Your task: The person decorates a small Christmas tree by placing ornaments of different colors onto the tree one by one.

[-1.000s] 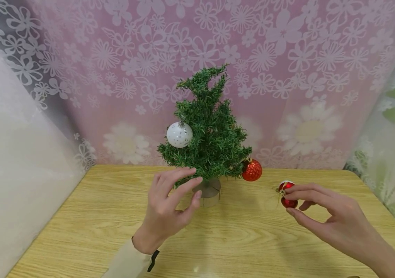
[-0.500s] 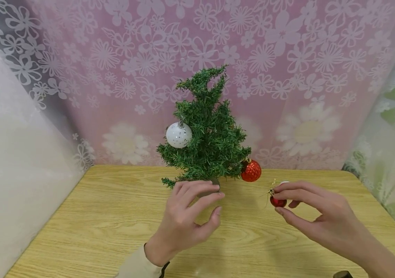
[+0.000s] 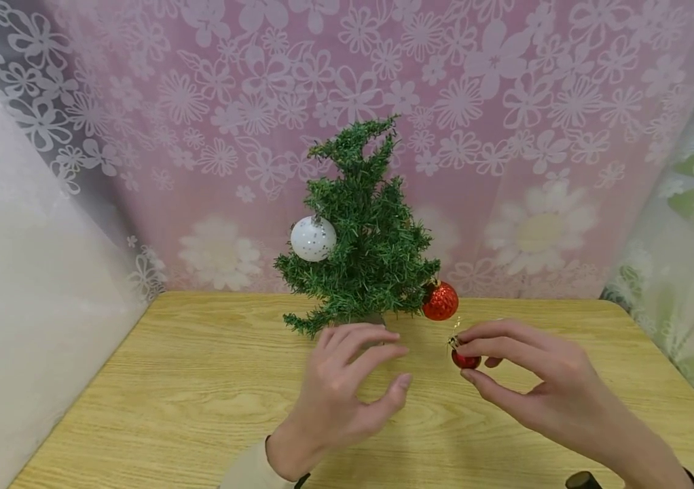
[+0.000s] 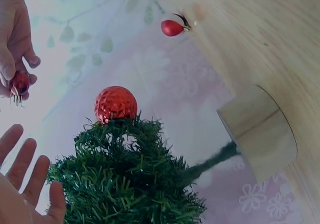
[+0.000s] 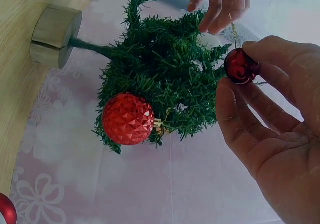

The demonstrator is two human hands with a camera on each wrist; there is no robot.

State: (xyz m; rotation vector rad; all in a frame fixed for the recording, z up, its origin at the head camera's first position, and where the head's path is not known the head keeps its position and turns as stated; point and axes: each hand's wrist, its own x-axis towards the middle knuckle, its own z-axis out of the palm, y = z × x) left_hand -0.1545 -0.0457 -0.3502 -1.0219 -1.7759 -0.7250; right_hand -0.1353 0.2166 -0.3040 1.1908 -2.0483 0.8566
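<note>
My right hand [image 3: 542, 373] pinches a small shiny red bauble [image 5: 242, 66] between thumb and fingers, its gold cap and thin gold loop at the left. Bare of any object, my left hand [image 3: 353, 387] hovers before the tree's base with fingers slightly bent and thumb apart. The small green Christmas tree [image 3: 365, 251] stands upright on a round wooden base [image 4: 260, 134]. On its left side hangs a white bauble [image 3: 313, 238] with silver dots; a larger textured red bauble [image 3: 441, 301] hangs low on the right, close to my right fingertips.
A loose red ornament [image 4: 172, 28] lies on the wooden table [image 3: 157, 387], hidden behind my right hand in the head view. Part of a dark cylindrical object [image 3: 583, 480] shows at the bottom edge. A flowered pink curtain [image 3: 249, 88] closes off the back.
My right hand has carried the small red bauble leftward, toward the tree, away from where it was picked up. My left hand has shifted right and slightly down, in front of the base.
</note>
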